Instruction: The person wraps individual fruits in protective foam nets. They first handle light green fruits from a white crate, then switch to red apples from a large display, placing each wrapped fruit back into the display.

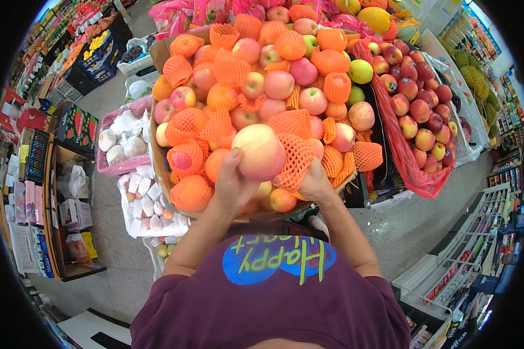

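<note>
A large pale yellow and pink apple point(258, 152) is held in my left hand point(232, 181), with the thumb on its near side. My right hand point(315, 181) grips an orange foam net sleeve point(295, 162), which lies against the right side of that apple. Whether the sleeve holds anything is unclear. Both hands are over the near part of a cardboard box point(160, 168) heaped with apples, many in orange foam nets and others bare, such as a pink apple point(279, 84) and a green apple point(360, 71).
Red apples point(420, 110) fill a red-lined box on the right. At the left stand a pink-lined crate point(113, 164) of white-wrapped fruit and a white tray point(129, 213) of netted fruit. A wire rack point(445, 261) stands at the lower right, a wooden shelf point(54, 209) at far left.
</note>
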The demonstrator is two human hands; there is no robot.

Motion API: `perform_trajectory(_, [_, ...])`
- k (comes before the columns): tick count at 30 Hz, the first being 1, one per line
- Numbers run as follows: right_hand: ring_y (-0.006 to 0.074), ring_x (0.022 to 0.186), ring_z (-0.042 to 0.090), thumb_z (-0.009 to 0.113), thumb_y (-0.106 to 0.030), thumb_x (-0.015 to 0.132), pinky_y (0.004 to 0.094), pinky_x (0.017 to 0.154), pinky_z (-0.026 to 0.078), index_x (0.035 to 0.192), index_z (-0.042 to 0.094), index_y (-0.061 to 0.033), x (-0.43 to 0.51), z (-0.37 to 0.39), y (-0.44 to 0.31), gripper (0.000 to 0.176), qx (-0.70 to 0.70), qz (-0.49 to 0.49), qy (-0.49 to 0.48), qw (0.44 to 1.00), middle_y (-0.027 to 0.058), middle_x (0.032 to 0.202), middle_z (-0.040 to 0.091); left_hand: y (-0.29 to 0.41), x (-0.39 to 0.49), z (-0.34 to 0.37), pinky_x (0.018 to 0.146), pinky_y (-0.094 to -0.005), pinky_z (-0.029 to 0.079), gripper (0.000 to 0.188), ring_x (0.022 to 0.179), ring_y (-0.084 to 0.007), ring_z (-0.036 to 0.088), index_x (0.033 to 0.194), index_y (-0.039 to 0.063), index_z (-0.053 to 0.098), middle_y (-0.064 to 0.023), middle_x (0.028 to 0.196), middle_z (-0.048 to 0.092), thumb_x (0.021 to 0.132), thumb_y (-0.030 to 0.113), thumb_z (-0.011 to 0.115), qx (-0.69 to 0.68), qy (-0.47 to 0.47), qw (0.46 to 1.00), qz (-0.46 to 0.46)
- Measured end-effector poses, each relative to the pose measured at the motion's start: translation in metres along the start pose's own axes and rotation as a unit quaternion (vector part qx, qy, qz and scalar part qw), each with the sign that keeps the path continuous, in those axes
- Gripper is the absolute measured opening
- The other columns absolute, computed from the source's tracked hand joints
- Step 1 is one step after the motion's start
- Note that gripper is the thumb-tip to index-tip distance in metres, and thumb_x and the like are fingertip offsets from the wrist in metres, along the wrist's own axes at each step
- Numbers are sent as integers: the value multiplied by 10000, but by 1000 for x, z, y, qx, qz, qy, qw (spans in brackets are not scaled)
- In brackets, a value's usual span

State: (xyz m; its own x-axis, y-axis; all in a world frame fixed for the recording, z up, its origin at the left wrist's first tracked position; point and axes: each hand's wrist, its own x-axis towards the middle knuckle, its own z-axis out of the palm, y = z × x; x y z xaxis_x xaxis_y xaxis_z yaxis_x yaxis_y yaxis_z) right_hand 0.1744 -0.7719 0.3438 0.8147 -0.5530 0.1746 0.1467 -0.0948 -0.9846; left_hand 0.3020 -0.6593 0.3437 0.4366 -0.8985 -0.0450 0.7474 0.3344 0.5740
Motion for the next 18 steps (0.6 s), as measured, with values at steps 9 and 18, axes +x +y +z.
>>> perform_trajectory(9, [155, 1001, 588, 855, -125, 657, 317, 880, 496, 1209, 558, 30, -12, 3, -15, 646, 3, 41, -13, 999, 77, 1110, 627, 2, -23, -19, 1055, -461, 398, 764, 1237, -296, 489, 1374, 43, 374, -146, 1356, 471, 802, 444, 680, -74, -21, 993, -93])
perform_trajectory(18, [48, 772, 573, 610, -23, 837, 223, 678, 486, 1031, 652, 29, -5, -65, -42, 205, -46, 211, -176, 960, 3, 869, 654, -19, -33, -21, 993, -467, 449, 721, 1176, -294, 526, 1372, 53, 376, -140, 1305, 506, 799, 367, 681, -138, 40, 989, -27])
